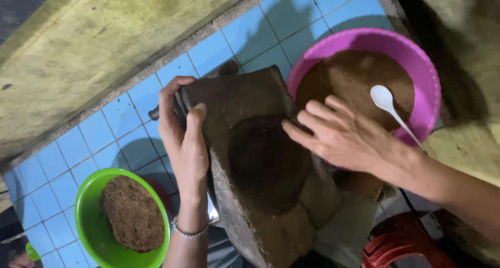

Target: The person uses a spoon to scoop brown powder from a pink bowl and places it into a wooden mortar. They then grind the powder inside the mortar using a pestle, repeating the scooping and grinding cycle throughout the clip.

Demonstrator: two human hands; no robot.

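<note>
Two bare hands work on one big dark brown wooden block (260, 158) that stands in the middle of the view, tilted, with a round hollow sunk into its upper face. The left hand (185, 138), a beaded bracelet (190, 230) at its wrist, is clamped on the block's left edge, fingers curled over the top corner and thumb pressed on the face. The right hand (344, 135) lies flat and spread on the block's right side, fingertips touching the rim of the hollow; it grips nothing. The hands are apart, one on each side of the hollow.

Just behind the right hand sits a pink plastic bowl (424, 70) filled with brown, crumbly powder, a white plastic spoon (388, 104) resting in it with its handle pointing toward the wrist. At the lower left, well apart from the block, a green plastic bowl (86, 216) holds a mound of the same brown material. Both bowls rest on a floor of light blue tiles (104, 138), bordered by a yellowish wall (88, 44). A red stool (401, 244) shows at the lower right. No labels or packages are visible.
</note>
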